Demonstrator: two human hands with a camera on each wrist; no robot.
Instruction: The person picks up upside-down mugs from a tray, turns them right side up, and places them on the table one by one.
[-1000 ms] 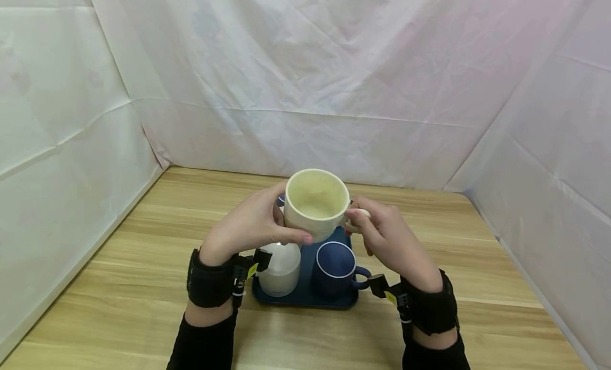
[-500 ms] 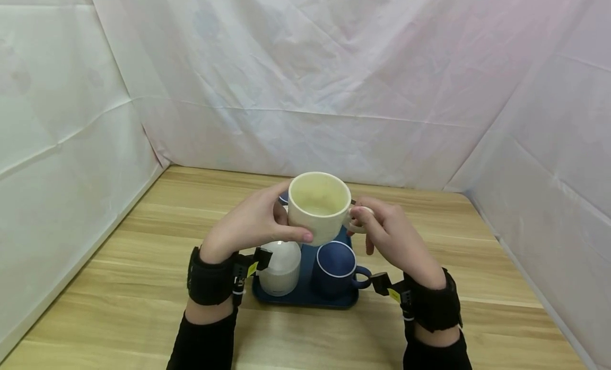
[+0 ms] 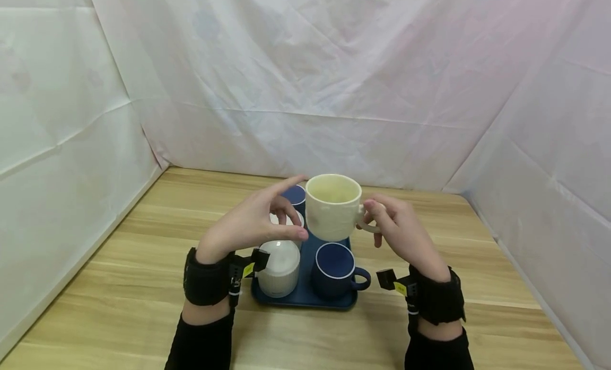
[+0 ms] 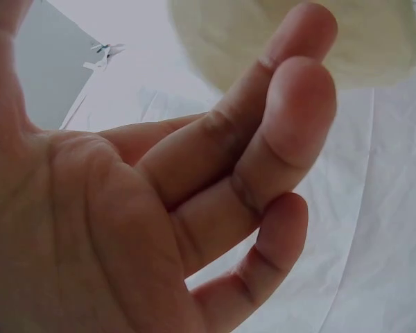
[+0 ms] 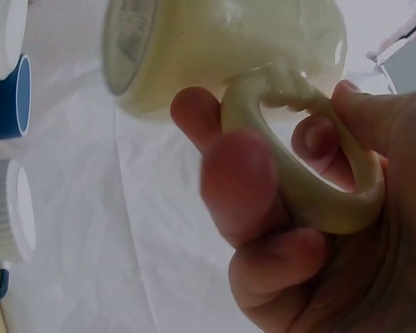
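The cream mug (image 3: 332, 206) was held by its handle in the right hand (image 3: 400, 233), the left hand (image 3: 248, 226) spread beside it, apparently mid-carry, with a steady set-down judged next.

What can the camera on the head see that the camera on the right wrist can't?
Only the head view shows the wooden table, the navy tray, the left hand open beside the cream mug, both black wrist straps, and the cream mug's open top.

Only the right wrist view shows the cream mug's underside, and up close how the fingers curl round its handle.

Both show the right hand holding the cream mug by the handle, in the air, plus a blue mug and a ribbed white mug.
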